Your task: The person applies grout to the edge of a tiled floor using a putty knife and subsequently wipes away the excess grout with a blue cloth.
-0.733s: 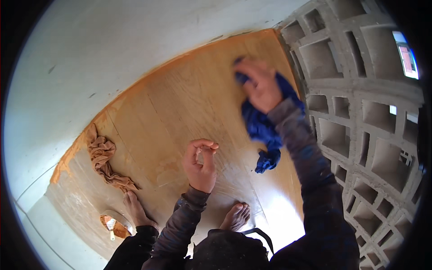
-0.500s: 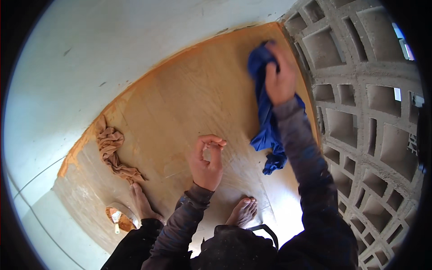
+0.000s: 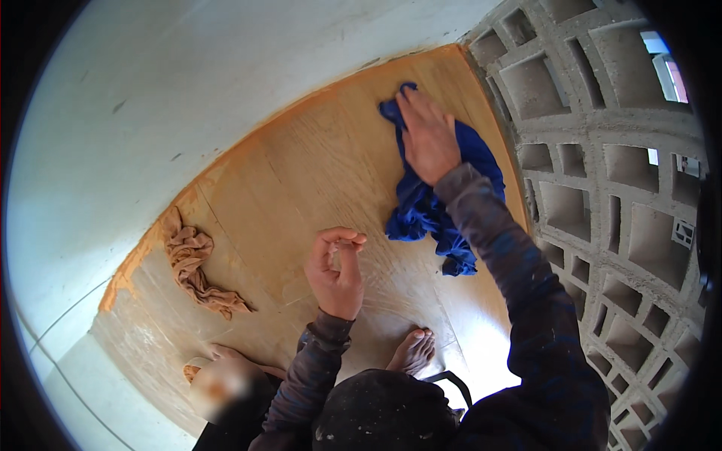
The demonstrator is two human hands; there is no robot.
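Observation:
A crumpled blue cloth (image 3: 427,203) lies on the wood-patterned floor (image 3: 316,165) toward the far right. My right hand (image 3: 430,141) presses down on its far part, fingers forward, with a bit of cloth poking out past the fingertips. The rest trails back beneath my wrist and forearm. In the middle, my left hand (image 3: 336,274) hovers above the floor, its fingers curled round to meet the thumb in a ring; nothing shows in it. Left of that, a twisted brown cloth (image 3: 197,263) rests on the floor, touched by neither hand.
Orange residue (image 3: 124,282) runs along the floor's edge by the white wall (image 3: 173,90). A grey openwork block wall (image 3: 594,165) borders the right. My bare feet (image 3: 414,351) stand near the bottom. A container with orange contents (image 3: 194,368) sits lower left, mostly hidden by a blur.
My right hand has moved slightly left and nearer with the blue cloth, which is now bunched more under the wrist. The left hand keeps its curl. My left foot has shifted back.

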